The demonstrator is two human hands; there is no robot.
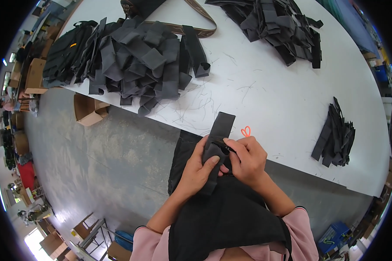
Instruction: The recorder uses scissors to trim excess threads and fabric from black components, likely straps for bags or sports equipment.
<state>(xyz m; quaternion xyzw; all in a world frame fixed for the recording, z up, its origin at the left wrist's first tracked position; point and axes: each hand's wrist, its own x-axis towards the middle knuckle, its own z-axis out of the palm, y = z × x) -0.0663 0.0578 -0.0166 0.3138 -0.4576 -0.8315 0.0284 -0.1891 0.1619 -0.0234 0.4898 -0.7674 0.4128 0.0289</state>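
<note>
My left hand (197,170) is closed round a black fabric strip (222,125), which is folded over at the thumb. Its flat upper end sticks up over the table edge, and a lower end hangs beneath my fingers. In my right hand (251,159) are small dark thread snips (229,148), partly covered by the fingers, with their tip against the strip. An orange loop (246,131) shows just behind the right knuckles; whether it is tied to the snips is unclear. Below both hands, a black apron (231,213) covers my lap.
A large heap of black strips (139,56) lies on the white table (265,95), beside a black backpack (67,56). Another heap (278,30) is at the back, and a smaller bundle (335,137) at the right. Loose threads are scattered between. A cardboard box (89,109) stands below the table edge.
</note>
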